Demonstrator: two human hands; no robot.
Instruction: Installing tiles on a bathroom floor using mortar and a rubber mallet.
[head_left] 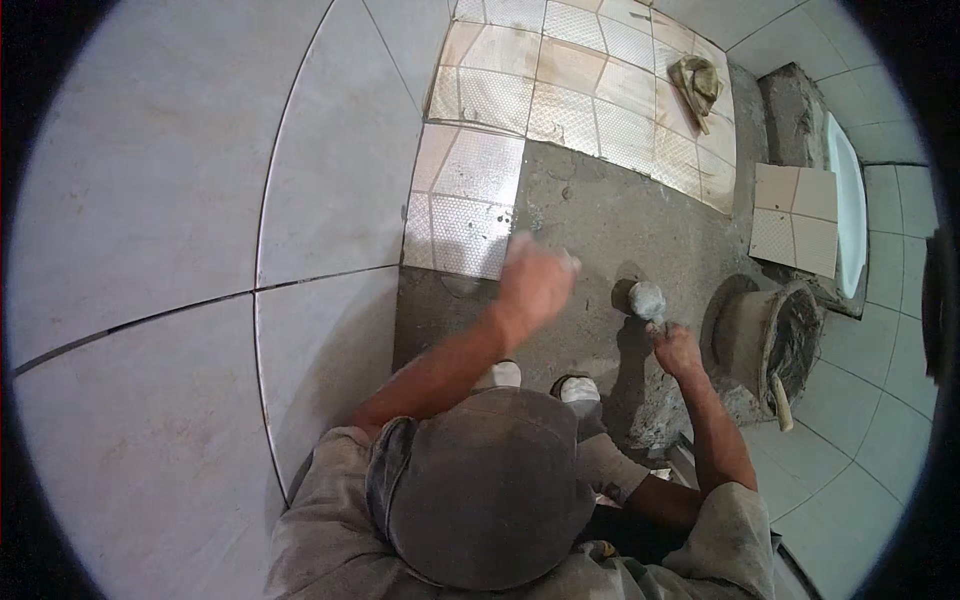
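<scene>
My left hand (537, 280) is blurred with motion over the grey mortar bed (610, 215), just beside the corner of the nearest laid textured tile (458, 235). Nothing shows in it, and its fingers are too smeared to read. My right hand (676, 346) grips the handle of a mallet, whose rounded grey head (647, 298) rests on or just above the mortar. My two shoe tips (498, 375) stand on the mortar below the hands.
Beige patterned tiles (570, 95) cover the far floor. A mortar-caked bucket (752, 335) with a trowel handle (781, 405) stands right of the mallet. A loose tile (795, 215) lies by a white fixture (848, 205). A crumpled cloth (697, 82) lies on the far tiles. Large pale wall tiles (180, 200) are on the left.
</scene>
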